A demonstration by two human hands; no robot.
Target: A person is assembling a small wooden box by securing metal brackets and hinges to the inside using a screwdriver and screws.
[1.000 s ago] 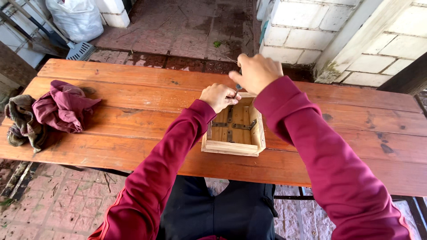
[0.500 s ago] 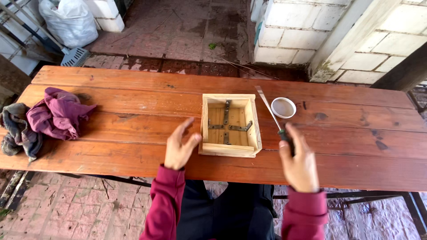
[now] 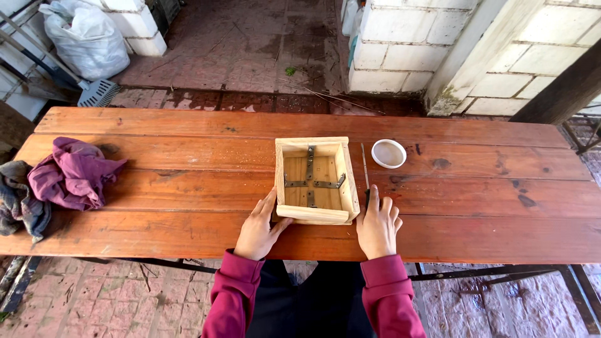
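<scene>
— Where's the wooden box sitting?

— On the counter, between the two hands. The left hand lies flat, grip released, fingertips touching the box's near left corner.

— And the right hand?

— Flat too, just right of the box, fingers loose and resting over the lower end of a thin brush; it isn't clenched around it.

— Anything else?

— A small white dish beyond the right hand, and crumpled rags well off to the left.
</scene>
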